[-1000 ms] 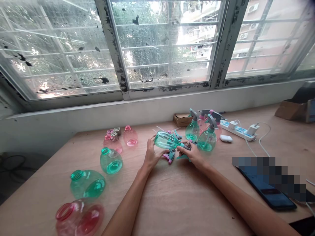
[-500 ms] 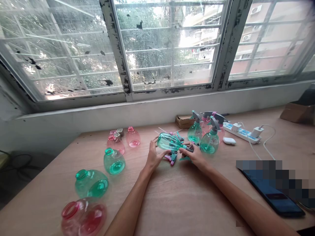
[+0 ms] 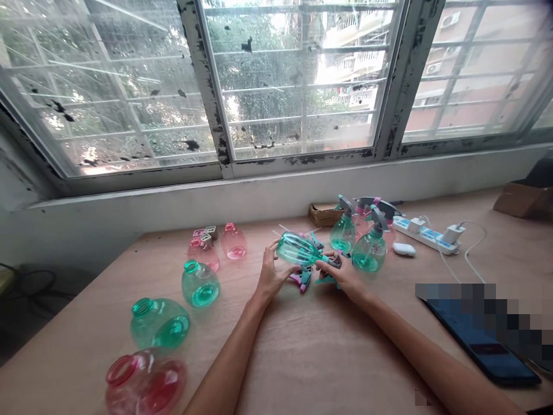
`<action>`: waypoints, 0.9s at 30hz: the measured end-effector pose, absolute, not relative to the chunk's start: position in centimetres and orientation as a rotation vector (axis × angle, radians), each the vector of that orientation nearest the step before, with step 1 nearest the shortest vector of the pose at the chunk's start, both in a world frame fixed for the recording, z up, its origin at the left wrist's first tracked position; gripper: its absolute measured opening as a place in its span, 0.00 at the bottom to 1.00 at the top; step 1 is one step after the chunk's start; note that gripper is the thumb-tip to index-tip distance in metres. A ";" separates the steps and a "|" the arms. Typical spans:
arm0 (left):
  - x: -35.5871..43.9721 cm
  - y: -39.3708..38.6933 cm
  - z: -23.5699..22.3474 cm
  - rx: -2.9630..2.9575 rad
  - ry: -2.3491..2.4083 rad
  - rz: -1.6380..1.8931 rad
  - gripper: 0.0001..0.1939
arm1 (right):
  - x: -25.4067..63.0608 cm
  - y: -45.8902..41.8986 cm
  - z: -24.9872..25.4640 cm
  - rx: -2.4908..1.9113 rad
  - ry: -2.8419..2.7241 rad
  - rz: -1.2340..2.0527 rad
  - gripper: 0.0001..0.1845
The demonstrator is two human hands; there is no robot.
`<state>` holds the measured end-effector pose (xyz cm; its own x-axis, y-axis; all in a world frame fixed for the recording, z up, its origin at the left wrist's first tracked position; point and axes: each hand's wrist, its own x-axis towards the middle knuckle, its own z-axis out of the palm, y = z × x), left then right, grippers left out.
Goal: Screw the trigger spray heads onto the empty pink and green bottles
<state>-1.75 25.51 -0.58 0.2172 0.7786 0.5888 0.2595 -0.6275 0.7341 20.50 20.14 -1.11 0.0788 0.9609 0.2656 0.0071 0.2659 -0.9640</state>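
Note:
A clear green spray bottle lies tilted on its side in the air between my hands. My left hand is closed around its wide base end. At the neck, my right hand grips the grey and green spray head, which sits on the bottle's mouth; whether it is screwed tight I cannot tell. Below the bottle, loose pink and green spray heads lie on the table, partly hidden by my hands. Just right of my right hand stands a green bottle with a spray head on it.
Open pink and green bottles line the left side. Beyond my right hand are more bottles with spray heads, a cardboard box, a power strip, a white earphone case and a phone. A window wall bounds the table's back.
Almost nothing differs. The green bottle has turned very slightly in my hands, and both hands keep their grip at nearly the same spot.

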 end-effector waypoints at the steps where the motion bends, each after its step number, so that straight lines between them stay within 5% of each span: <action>1: -1.8 25.5 -0.6 1.986 0.950 1.410 0.37 | 20.5 20.0 -1.1 -1.066 -1.332 0.867 0.23; 5: -1.9 25.7 -0.7 1.901 0.957 1.435 0.33 | 20.3 19.8 -1.1 -1.132 -1.521 0.598 0.21; 13: -1.8 25.9 -0.7 2.023 0.958 1.443 0.39 | 20.2 20.2 -1.3 -1.035 -1.180 1.062 0.25; 20: -1.8 25.7 -0.9 1.877 0.955 1.433 0.32 | 20.0 19.5 -0.9 -1.143 -1.489 0.628 0.21; 27: -1.9 25.9 -0.9 2.009 0.966 1.434 0.36 | 20.4 20.4 -1.3 -1.018 -1.149 1.132 0.23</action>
